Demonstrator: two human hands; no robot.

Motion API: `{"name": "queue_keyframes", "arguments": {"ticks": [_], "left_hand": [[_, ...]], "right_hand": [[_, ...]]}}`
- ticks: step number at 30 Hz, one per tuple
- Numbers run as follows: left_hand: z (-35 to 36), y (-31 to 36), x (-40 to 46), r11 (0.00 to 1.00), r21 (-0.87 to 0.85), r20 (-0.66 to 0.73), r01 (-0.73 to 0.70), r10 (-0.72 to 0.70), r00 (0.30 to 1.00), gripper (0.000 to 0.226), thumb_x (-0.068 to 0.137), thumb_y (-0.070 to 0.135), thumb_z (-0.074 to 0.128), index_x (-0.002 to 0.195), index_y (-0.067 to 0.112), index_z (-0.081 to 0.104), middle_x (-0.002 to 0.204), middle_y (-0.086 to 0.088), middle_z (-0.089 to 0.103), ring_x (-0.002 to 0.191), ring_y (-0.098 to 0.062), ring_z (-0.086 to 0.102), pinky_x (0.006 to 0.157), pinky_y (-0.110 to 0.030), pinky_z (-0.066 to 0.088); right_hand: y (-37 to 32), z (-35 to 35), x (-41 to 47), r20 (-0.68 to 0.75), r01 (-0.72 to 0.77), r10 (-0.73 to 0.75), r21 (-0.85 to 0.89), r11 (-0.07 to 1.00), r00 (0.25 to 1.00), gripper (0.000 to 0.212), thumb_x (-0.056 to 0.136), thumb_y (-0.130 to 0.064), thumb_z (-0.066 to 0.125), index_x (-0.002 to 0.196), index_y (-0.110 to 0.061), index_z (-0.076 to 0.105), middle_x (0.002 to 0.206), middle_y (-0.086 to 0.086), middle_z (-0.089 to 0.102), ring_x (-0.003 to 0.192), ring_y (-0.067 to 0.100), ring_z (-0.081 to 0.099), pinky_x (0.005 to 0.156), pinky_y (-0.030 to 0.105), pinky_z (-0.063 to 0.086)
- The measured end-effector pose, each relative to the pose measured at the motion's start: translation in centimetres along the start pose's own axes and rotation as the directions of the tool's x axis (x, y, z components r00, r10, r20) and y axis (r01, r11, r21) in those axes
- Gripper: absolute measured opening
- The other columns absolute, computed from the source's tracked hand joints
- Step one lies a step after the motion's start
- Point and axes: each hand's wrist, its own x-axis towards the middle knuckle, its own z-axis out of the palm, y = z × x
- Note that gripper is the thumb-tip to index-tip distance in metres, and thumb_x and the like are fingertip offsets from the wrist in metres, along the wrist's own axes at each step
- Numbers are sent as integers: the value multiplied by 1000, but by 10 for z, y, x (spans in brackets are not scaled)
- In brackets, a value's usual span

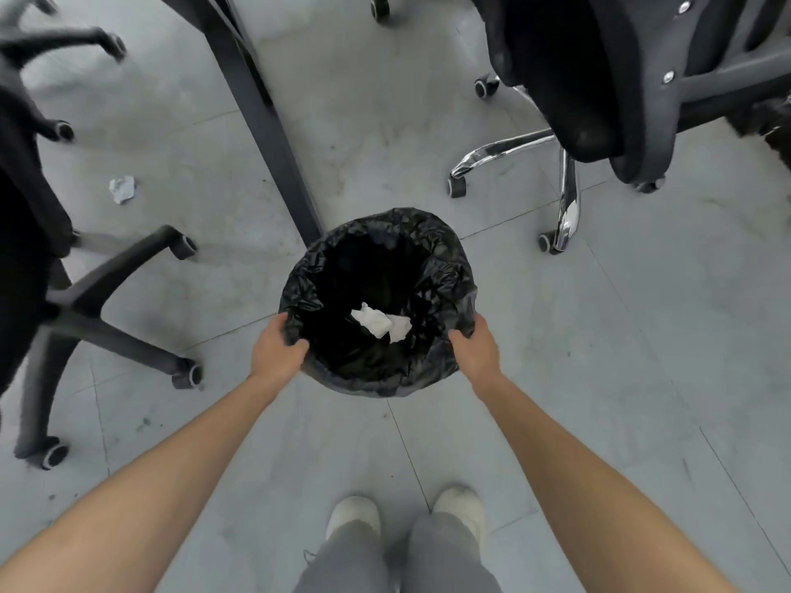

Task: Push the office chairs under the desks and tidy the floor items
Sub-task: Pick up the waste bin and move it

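Note:
A round bin lined with a black plastic bag (432, 254) is in front of me, near the foot of a black desk leg (257, 117). My left hand (276, 350) grips the bin's left rim, thumb inside the liner. My right hand (475, 348) grips the right rim the same way. White crumpled paper (379, 323) lies in the bottom of the bin. Another crumpled white paper (123, 189) lies on the floor to the left. A black office chair with a black base (85, 301) stands at the left. A black chair with a chrome base (565, 199) stands at the upper right.
Grey tiled floor (620, 378) spreads around me, with my feet in light shoes (406, 511) at the bottom. Another black chair base (64, 40) shows at the top left, and a castor (380, 4) at the top centre.

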Motion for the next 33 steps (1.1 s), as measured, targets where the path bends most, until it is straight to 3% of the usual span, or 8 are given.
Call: {"name": "queue_keyframes", "arguments": {"ticks": [4,8,11,17,20,23,28,33], "left_hand": [[17,-2,41,992,-108,96,72,-62,994,66,87,15,56,144,16,22,144,-9,39,127,-31,42,103,-41,37],[28,-1,52,965,-229,44,129,-122,992,55,83,10,57,134,13,35,129,-12,52,112,-34,52,97,-48,44],[28,2,31,987,-130,9,89,-89,996,52,82,7,53,131,12,38,115,-6,53,106,-35,54,91,-47,48],[13,36,-40,988,-44,47,151,-149,988,40,82,15,54,120,17,43,108,-17,61,94,-35,60,85,-48,52],[12,76,-94,994,-9,71,113,-113,991,27,82,15,56,107,7,48,98,-13,58,91,-32,57,72,-35,46],[9,116,-150,996,29,175,85,-89,981,27,81,20,56,98,-1,51,90,-15,57,82,-31,56,52,-30,35],[-14,179,-248,971,150,257,-188,146,955,20,84,21,52,94,3,51,82,-8,51,80,-30,52,59,-37,38],[-50,229,-349,871,189,292,-453,391,873,22,89,17,49,104,2,50,89,-8,54,80,-21,45,68,-29,32]], "right_hand": [[2,18,39,22,-10,11,-40,999,1000,53,93,-19,45,142,-11,29,136,13,48,122,32,47,102,38,39],[8,21,52,-8,-77,77,-16,997,997,38,90,-4,39,128,-5,46,123,19,55,106,34,53,84,33,43],[13,5,36,-50,-138,139,23,990,989,37,87,2,37,122,-4,49,118,21,57,92,30,51,77,33,43],[4,-70,-42,-129,-187,192,44,981,973,40,86,2,36,123,-4,50,116,19,57,93,32,52,75,34,42],[-3,-117,-88,-214,-238,252,89,967,944,37,85,-1,38,119,-3,52,113,20,59,102,37,54,77,36,42],[-7,-163,-142,-316,-280,326,184,942,891,32,84,-7,44,114,-3,54,107,19,60,94,32,53,77,35,40],[-19,-232,-246,-446,-252,438,418,873,780,16,87,-17,45,99,-8,52,92,9,54,87,27,50,74,33,39],[-31,-282,-361,-568,-108,465,550,828,679,10,89,-17,44,89,-13,53,72,0,52,74,21,48,59,31,36]]}}
